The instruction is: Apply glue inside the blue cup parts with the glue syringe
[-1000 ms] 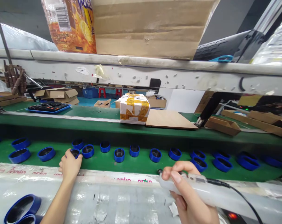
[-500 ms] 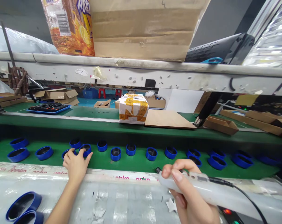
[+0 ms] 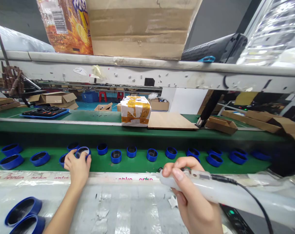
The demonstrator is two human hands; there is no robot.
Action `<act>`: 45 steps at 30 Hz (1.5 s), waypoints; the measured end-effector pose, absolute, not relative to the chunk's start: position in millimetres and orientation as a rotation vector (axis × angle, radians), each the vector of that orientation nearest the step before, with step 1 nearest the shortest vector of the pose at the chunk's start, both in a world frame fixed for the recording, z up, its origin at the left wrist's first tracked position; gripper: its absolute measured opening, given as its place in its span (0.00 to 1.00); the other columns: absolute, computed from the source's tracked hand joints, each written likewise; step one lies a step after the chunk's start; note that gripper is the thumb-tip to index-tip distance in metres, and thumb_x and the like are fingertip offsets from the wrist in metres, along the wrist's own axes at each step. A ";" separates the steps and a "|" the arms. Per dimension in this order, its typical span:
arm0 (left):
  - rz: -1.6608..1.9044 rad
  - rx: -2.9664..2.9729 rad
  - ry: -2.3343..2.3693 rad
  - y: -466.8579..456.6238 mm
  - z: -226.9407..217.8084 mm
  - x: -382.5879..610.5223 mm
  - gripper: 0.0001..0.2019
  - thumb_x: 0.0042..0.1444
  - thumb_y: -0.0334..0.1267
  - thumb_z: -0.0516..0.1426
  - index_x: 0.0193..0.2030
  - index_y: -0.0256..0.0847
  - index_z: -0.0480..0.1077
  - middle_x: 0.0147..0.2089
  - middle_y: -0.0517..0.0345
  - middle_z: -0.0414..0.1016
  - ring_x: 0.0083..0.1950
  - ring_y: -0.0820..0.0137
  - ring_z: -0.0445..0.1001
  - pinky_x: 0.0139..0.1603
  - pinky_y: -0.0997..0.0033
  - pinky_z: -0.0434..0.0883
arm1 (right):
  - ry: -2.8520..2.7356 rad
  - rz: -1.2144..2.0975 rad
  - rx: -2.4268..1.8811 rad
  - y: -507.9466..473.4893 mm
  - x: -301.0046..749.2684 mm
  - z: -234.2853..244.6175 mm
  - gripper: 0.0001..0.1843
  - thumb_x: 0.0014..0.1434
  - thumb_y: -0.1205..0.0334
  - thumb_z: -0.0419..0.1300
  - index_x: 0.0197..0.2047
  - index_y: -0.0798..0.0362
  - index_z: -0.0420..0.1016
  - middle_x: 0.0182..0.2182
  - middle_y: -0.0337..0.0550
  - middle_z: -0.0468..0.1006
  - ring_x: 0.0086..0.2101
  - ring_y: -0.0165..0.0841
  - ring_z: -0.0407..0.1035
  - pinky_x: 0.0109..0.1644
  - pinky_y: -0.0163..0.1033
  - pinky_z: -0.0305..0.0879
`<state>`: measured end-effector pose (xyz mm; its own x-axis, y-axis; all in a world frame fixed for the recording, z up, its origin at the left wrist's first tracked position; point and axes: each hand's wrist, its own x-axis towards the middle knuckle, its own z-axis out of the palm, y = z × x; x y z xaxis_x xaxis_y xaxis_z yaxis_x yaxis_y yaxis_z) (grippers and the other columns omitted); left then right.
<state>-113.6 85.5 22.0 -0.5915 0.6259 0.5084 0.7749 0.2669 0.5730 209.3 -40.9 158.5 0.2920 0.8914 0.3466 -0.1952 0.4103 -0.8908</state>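
Note:
My left hand (image 3: 77, 167) reaches over the green belt, with its fingers closed on a blue round cup-like part (image 3: 83, 150) that is tilted toward me. Beside it, another blue part (image 3: 62, 160) is partly covered by my fingers, and one more (image 3: 73, 146) sits just behind. My right hand (image 3: 191, 191) is closed around a slim, clear syringe-like tool (image 3: 199, 175) with a black tip and a black cord. A thick, whitish translucent tube (image 3: 247, 198) runs along under the tool; whether the two are joined I cannot tell.
More blue round parts (image 3: 116, 156) are spread along the green belt (image 3: 135, 165). Two larger-looking ones (image 3: 24, 211) lie at the front left of the film-covered table (image 3: 127, 201). A black control box (image 3: 235, 219) shows a green light. Behind stand a taped box (image 3: 135, 112) and a board (image 3: 170, 121).
My left hand has tilted the blue part, so its paler inside now shows. The view has shifted slightly right. The control box light went from red to green.

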 end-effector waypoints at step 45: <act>-1.596 -3.234 -1.543 -5.6 126.3 17.0 0.24 0.50 0.31 0.65 0.56 0.50 0.77 0.53 0.58 0.83 0.53 0.60 0.84 0.54 0.65 0.80 | -1.281 0.741 -0.633 -22.7 209.3 138.8 0.07 0.72 0.66 0.68 0.41 0.45 0.80 0.32 0.35 0.87 0.36 0.33 0.85 0.42 0.37 0.80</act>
<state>17.0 -5.6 126.3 0.4523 0.8411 0.2966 0.2680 -0.4454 0.8543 209.3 -22.7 138.8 0.1219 0.7854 0.6068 -0.1351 0.6188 -0.7738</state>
